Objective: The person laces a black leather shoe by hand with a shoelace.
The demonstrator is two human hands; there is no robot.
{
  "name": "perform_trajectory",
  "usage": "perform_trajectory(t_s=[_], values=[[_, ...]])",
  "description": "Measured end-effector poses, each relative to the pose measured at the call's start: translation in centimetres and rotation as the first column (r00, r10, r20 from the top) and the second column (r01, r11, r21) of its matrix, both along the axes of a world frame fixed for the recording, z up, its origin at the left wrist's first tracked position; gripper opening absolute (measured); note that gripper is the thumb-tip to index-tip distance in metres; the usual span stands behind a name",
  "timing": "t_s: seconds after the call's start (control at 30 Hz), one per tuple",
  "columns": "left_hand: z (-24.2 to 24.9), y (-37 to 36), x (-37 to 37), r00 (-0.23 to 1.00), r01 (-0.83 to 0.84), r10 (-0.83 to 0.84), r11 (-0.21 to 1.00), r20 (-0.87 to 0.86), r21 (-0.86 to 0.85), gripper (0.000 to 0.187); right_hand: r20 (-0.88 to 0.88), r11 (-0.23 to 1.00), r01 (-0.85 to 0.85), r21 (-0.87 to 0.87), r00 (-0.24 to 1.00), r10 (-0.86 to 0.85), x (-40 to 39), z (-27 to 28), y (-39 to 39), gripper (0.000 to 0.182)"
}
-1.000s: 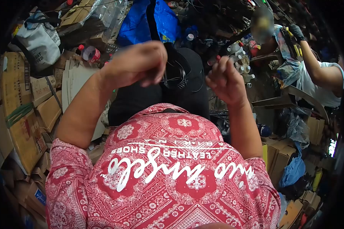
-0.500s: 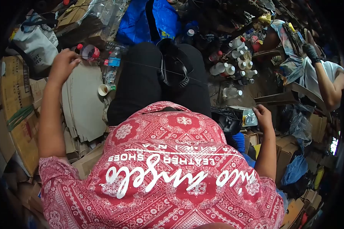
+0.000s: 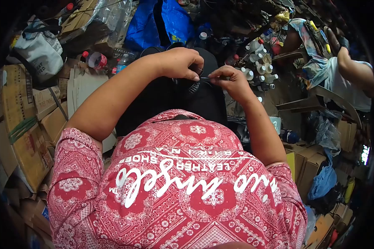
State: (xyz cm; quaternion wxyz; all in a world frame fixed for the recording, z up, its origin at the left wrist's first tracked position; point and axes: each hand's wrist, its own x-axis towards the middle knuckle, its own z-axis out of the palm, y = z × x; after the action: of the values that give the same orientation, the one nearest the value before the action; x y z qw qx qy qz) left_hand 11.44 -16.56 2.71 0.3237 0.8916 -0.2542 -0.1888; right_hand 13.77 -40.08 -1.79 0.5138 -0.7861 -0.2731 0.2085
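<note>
Over my lap, my left hand [image 3: 183, 64] is closed in a pinch on what looks like the end of a fine dark thread. Facing it, my right hand [image 3: 233, 84] pinches a thin, needle-like piece [image 3: 204, 78] that spans the small gap between the fingertips. Its exact kind is too small to tell. Below the hands, between my dark-trousered knees, lies a black item with a ridged edge [image 3: 194, 87], mostly hidden by my left hand and the dark cloth.
Several plastic bottles [image 3: 259, 68] stand ahead to the right. A blue bag [image 3: 147, 29] lies in front, a red-labelled bottle [image 3: 97, 60] to the left. Cardboard [image 3: 27, 124] is piled at left. Another person's arm [image 3: 353, 70] shows at far right.
Both hands came in from far apart and met above my lap. The long thread stretched across my knees is no longer seen taut. The other person's arm has shifted.
</note>
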Motion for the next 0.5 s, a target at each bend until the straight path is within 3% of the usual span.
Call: perform_trajectory(t_s=[0.07, 0.13, 0.23, 0.5], values=[[0.0, 0.2, 0.2, 0.999, 0.013, -0.012, 1.000, -0.052, 0.011, 0.020, -0.038, 1.000, -0.019, 0.018, 0.999, 0.020, 0.1, -0.3, 0.2, 0.014], [-0.2, 0.4, 0.3, 0.971, -0.032, 0.021, 0.999, -0.239, -0.044, 0.022, -0.073, 0.999, -0.035, 0.035, 0.997, 0.038, 0.0, -0.3, 0.3, 0.014], [-1.0, 0.7, 0.3, 0.959, -0.053, 0.016, 0.991, -0.282, -0.121, 0.025, -0.103, 0.997, -0.076, 0.026, 0.992, 0.078, -0.4, 0.3, 0.7, 0.014], [-2.4, 1.0, -0.2, 0.917, -0.166, 0.052, 0.951, -0.395, -0.261, 0.026, 0.052, 0.997, -0.046, 0.066, 0.998, 0.043, -1.9, -0.3, 1.3, 0.019]])
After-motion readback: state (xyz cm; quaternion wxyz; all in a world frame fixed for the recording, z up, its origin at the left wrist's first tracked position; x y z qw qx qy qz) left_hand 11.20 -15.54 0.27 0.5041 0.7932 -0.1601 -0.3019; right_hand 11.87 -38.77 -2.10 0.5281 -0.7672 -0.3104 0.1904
